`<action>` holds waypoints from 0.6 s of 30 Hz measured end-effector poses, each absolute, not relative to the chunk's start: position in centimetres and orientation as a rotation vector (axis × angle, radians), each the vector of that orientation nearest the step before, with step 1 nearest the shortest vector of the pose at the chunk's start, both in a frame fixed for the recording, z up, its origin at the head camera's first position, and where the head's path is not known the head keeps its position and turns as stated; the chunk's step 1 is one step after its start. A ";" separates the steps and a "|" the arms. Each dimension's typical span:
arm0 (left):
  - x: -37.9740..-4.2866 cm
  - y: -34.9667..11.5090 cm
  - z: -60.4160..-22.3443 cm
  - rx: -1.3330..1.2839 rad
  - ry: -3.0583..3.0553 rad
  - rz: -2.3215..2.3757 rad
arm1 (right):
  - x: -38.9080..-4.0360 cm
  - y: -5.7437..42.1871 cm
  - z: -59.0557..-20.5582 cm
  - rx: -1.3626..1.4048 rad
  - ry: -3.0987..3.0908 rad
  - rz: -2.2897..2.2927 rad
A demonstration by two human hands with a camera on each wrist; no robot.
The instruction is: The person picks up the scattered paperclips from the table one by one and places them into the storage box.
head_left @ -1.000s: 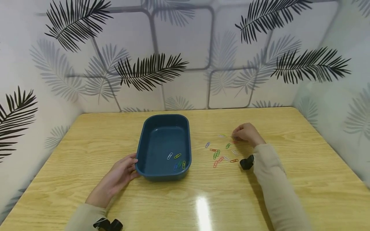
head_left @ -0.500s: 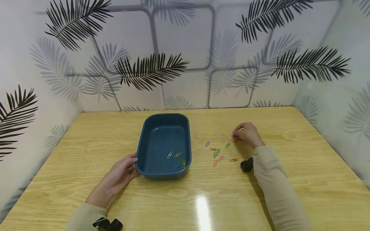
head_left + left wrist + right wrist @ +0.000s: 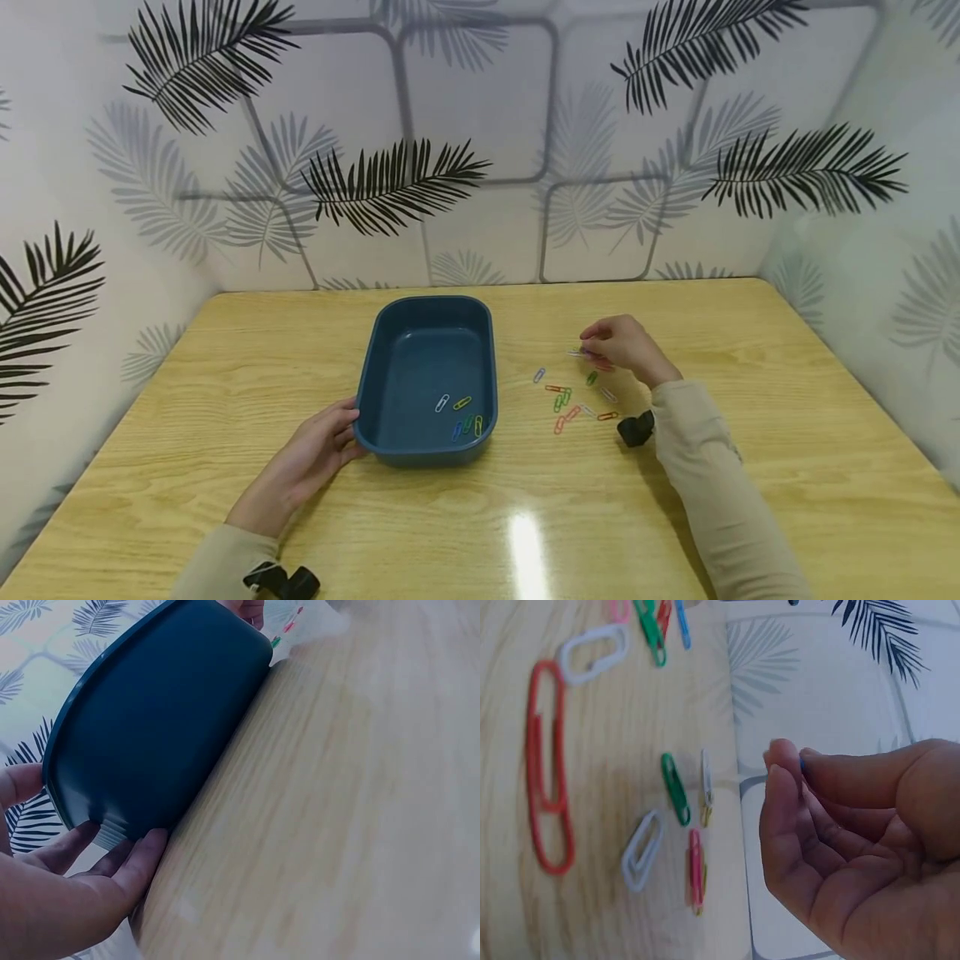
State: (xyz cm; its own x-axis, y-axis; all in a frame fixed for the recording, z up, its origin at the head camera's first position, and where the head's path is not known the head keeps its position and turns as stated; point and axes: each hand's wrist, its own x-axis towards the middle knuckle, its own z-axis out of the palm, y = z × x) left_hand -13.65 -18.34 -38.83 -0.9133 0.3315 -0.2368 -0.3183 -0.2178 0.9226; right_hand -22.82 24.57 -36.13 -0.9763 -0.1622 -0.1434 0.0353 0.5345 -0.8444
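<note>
A dark blue plastic bin (image 3: 431, 457) stands on the table, several paper clips lying near its front right corner, among them a white paper clip (image 3: 442, 403) and a yellow paper clip (image 3: 462, 402). My left hand (image 3: 311, 454) holds the bin's near left corner, thumb at the rim and fingertips on the outer wall (image 3: 150, 735). Over the loose clips on the right, my right hand (image 3: 628, 346) pinches a blue paper clip (image 3: 803, 763) between thumb and fingers; only a speck of it shows in the right wrist view.
Several loose paper clips lie between bin and right hand, including a large-looking red paper clip (image 3: 564, 817), a green paper clip (image 3: 675, 789) and a white paper clip (image 3: 642, 851). A leaf-patterned wall covering (image 3: 480, 225) rises behind the wooden table (image 3: 420, 533).
My right hand has lifted slightly and moved left with the blue paper clip in its fingertips. My left hand stays at the bin's corner.
</note>
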 end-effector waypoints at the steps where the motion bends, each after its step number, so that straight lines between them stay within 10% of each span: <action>1: -13.6 -18.3 -38.8 0.014 1.639 2.174 | -22.8 24.4 -36.0 -0.121 2.548 -1.429; 18: -13.5 -18.3 -38.5 -0.013 1.667 2.163 | -21.0 19.5 -34.2 -0.258 2.427 -1.527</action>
State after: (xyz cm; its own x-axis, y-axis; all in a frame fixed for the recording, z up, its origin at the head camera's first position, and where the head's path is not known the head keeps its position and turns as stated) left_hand -13.46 -18.29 -38.54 -0.9169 0.3104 -0.2510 -0.3217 -0.2024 0.9250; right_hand -21.04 19.54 -34.16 -0.9500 -0.2860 -0.1256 -0.0105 0.4309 -0.9023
